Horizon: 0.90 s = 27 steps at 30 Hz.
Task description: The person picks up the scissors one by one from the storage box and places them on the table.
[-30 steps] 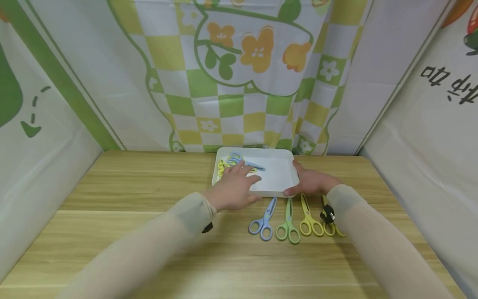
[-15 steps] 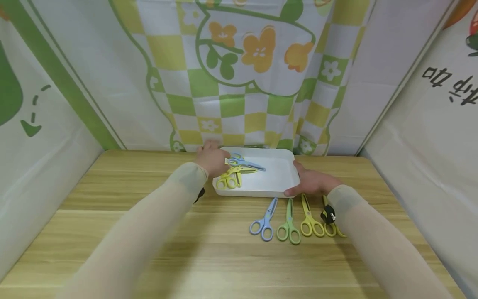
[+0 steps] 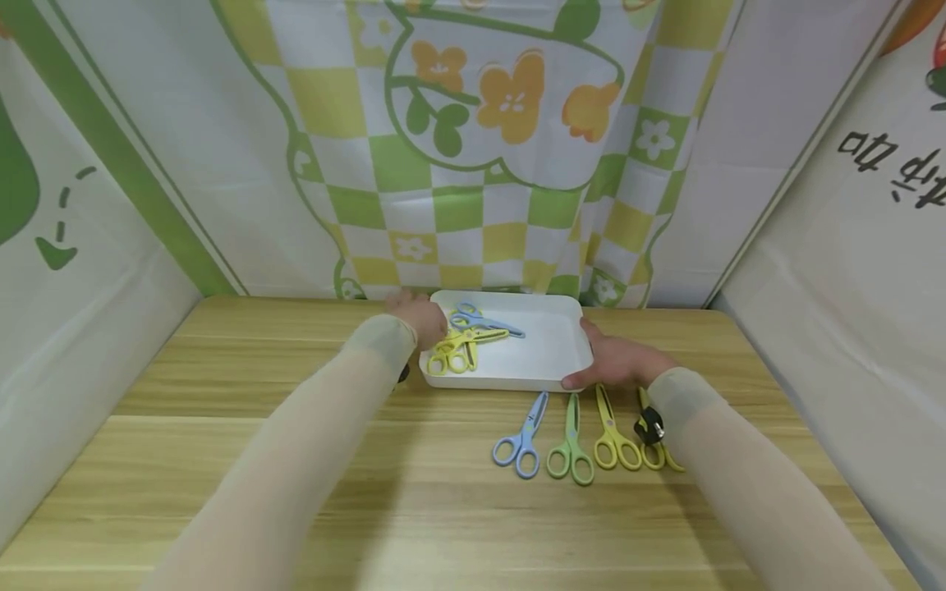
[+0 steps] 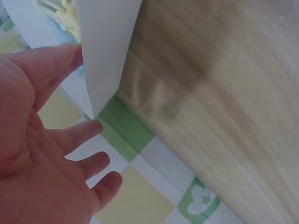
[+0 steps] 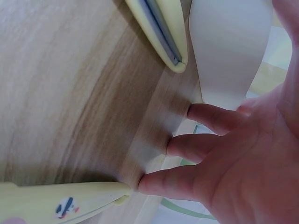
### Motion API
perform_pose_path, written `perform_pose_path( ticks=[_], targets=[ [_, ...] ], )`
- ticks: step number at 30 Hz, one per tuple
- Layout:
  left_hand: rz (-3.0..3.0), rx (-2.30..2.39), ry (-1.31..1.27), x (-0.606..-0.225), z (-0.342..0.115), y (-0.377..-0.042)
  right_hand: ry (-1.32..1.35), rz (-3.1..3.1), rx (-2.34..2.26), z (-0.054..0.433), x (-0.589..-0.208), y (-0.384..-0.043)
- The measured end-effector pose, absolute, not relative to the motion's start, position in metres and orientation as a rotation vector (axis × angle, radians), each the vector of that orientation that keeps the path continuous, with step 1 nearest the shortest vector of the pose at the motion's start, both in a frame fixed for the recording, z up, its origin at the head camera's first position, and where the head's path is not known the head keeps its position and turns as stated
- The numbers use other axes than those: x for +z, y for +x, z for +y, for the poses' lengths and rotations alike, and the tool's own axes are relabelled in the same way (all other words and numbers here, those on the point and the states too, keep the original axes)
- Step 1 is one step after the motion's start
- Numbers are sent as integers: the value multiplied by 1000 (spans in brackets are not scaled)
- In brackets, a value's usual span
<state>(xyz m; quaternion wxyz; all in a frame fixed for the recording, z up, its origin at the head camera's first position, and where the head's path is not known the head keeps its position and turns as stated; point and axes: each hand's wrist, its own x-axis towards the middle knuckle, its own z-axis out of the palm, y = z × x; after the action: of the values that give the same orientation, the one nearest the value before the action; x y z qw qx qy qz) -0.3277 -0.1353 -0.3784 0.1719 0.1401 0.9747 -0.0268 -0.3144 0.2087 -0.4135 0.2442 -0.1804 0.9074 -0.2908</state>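
Note:
A white tray [image 3: 553,332] stands at the table's back edge, long side toward me. My left hand [image 3: 420,318] holds its left end; in the left wrist view the thumb [image 4: 56,60] reaches over the wall to the inside, and a fingertip is at the outer corner. At the other end my right hand [image 3: 617,359] holds the tray, thumb at the front corner. Blue scissors [image 3: 488,320] and yellow scissors [image 3: 473,338] lie heaped in the tray's left part. The right wrist view shows the right fingers spread beside the tray's end wall [image 5: 229,51].
In front of the tray, blue scissors [image 3: 528,425], green scissors [image 3: 572,435] and yellow scissors [image 3: 608,431] lie in a row on the wooden table [image 3: 332,492]. More yellow scissors [image 3: 653,454] are partly hidden under my right wrist. A checkered curtain [image 3: 458,205] hangs behind.
My left hand has moved left from over the tray to its left end, uncovering the yellow scissors, and now holds the wall there. The right hand and tray have hardly moved.

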Motion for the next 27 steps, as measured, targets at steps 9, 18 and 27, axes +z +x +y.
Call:
perform_pose_path(
  ticks=[9,18,27],
  targets=[
    [2836,-41,367,-388,-130,-336,-496,2478,-813,210,-415,-315],
    [2755,104,136,-376,-136,-352,-496,2473,-821,209,-415,-314],
    [2727,74,167,-383,-126,-351,-519,2483,-834,210,-415,-314]
  ],
)
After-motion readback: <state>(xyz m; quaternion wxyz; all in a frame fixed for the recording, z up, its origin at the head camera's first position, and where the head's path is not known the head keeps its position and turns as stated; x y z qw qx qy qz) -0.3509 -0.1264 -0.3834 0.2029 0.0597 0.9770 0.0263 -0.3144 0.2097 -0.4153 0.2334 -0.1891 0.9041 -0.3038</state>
